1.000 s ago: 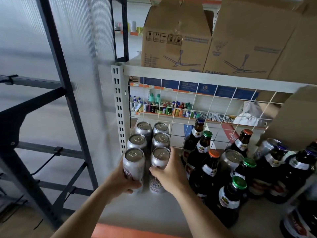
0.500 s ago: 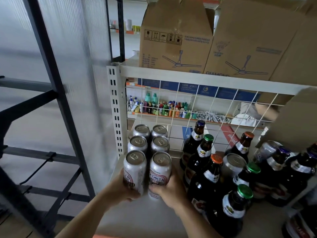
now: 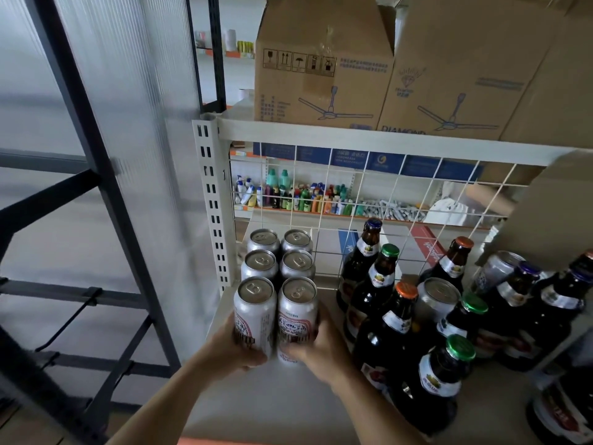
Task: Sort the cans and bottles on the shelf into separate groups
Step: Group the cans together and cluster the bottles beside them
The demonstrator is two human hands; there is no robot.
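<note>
"DIAMOND" on right cardboard box (image 3: 465,65), handling pictograms on left cardboard box (image 3: 321,33), can (image 3: 296,319) lettering unreadable

Soft daylight from the left, blurred edges, wide-angle bending.

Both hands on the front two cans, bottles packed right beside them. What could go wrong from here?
1. The right hand on the front right can sits close to the orange-capped bottle; a sideways move may knock it over.
2. The left hand holds the front left can near the left edge of the shelf; it might slip off.
3. A stray can stands among the bottles; reaching for it risks toppling them.
</note>
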